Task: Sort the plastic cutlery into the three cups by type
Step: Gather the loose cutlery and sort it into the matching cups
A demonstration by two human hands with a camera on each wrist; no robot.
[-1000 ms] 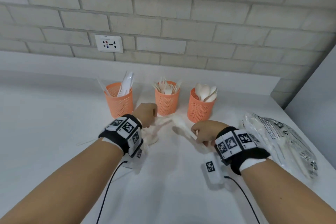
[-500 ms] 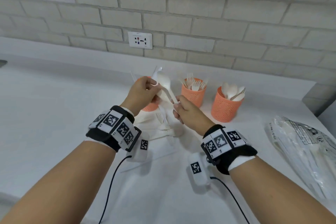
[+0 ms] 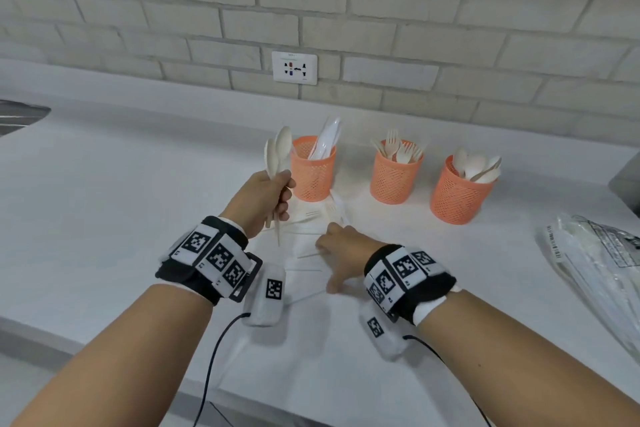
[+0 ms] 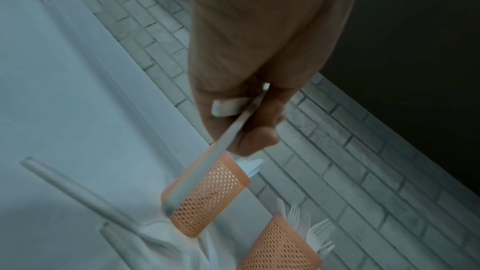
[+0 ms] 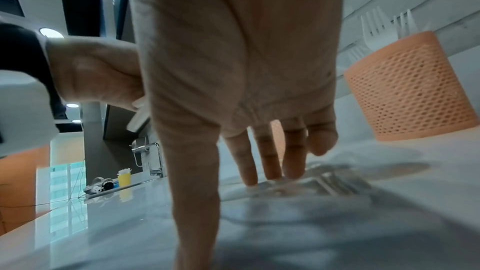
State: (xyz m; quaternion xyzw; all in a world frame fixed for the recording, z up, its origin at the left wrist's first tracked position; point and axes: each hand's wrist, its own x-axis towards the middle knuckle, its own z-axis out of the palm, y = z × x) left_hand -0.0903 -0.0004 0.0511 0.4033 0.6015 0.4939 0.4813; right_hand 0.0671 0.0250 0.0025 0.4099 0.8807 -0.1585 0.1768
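Observation:
Three orange mesh cups stand in a row near the wall: the left cup (image 3: 312, 170) holds knives, the middle cup (image 3: 394, 173) forks, the right cup (image 3: 459, 192) spoons. My left hand (image 3: 266, 198) grips white spoons (image 3: 278, 152) by their handles, bowls up, just left of the knife cup; the handles (image 4: 205, 171) show in the left wrist view. My right hand (image 3: 341, 246) is spread open, fingers (image 5: 270, 163) straight and reaching down onto loose forks (image 5: 327, 182) and other white cutlery (image 3: 318, 218) lying on the counter.
A clear plastic bag (image 3: 595, 274) of cutlery lies at the right edge of the white counter (image 3: 121, 201). A wall socket (image 3: 294, 68) sits above the cups. A sink edge (image 3: 20, 114) shows at far left.
Both hands rose together with a spoon, which passed into the left hand. The right hand let go and dropped back to the loose cutlery. The head view shifted left.

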